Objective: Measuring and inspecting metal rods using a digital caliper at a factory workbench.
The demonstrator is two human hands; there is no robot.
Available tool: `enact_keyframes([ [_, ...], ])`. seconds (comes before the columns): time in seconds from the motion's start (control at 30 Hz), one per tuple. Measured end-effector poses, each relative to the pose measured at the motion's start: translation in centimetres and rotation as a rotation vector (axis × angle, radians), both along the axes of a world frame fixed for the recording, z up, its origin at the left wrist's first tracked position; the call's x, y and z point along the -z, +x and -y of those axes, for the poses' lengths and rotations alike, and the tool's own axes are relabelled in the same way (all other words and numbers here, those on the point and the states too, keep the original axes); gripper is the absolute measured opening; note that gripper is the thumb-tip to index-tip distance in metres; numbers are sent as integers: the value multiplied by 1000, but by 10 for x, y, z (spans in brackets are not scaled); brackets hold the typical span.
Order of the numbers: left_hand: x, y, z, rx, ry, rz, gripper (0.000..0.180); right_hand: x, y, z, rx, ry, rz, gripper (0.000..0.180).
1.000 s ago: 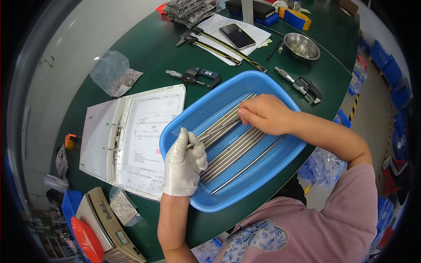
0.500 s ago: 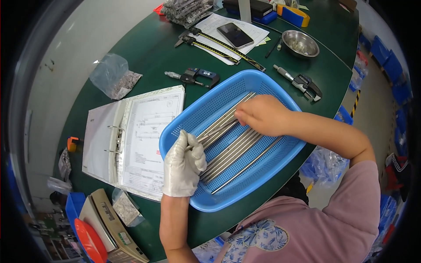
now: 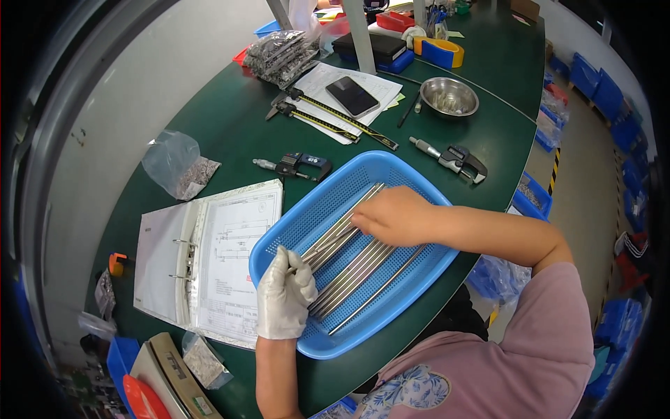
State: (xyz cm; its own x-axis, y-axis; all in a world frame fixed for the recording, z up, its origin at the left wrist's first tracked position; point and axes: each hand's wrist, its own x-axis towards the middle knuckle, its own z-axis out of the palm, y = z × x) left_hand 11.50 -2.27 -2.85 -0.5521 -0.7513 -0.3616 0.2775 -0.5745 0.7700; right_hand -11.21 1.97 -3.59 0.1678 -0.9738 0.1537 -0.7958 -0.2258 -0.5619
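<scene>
A blue perforated plastic tray [image 3: 307, 209] lies on the green table and holds several long metal rods [image 3: 356, 269] laid side by side. My left hand [image 3: 285, 297], in a white glove, rests at the tray's near-left rim with its fingers closed on the near ends of a few rods. My bare right hand [image 3: 394, 215] lies over the rods near the tray's middle, fingers curled on their far part. The rods under both hands are partly hidden.
An open ring binder with a drawing [image 3: 209, 258] lies left of the tray. Beyond it are a digital caliper [image 3: 296, 166], a micrometer [image 3: 453, 157], a long caliper [image 3: 335, 115], a phone on papers [image 3: 352, 96], a steel bowl [image 3: 449, 96] and bags of small parts [image 3: 178, 164].
Both hands stay on the rods in the tray with only slight shifts; the view has tilted a little so the table appears lower in the picture.
</scene>
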Motion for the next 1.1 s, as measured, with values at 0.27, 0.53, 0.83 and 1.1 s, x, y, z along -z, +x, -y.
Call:
enact_keyframes([
  [0.27, -5, -14, 5, -16, 10, 14, 28, -2, -11, 6, 4, -53, -129, 29],
  [0.53, 3, 2, 3, -77, 134, 34, 17, -1, 5, 15, -35, 7, 12, 33],
  [0.83, 26, -24, 30, 110, -29, -142, 29, 8, -21, 17, 67, 165, 196, 34],
  [1.1, 34, -34, 39, 104, -25, -117, 31, 29, -44, 40, 106, 227, 408, 32],
])
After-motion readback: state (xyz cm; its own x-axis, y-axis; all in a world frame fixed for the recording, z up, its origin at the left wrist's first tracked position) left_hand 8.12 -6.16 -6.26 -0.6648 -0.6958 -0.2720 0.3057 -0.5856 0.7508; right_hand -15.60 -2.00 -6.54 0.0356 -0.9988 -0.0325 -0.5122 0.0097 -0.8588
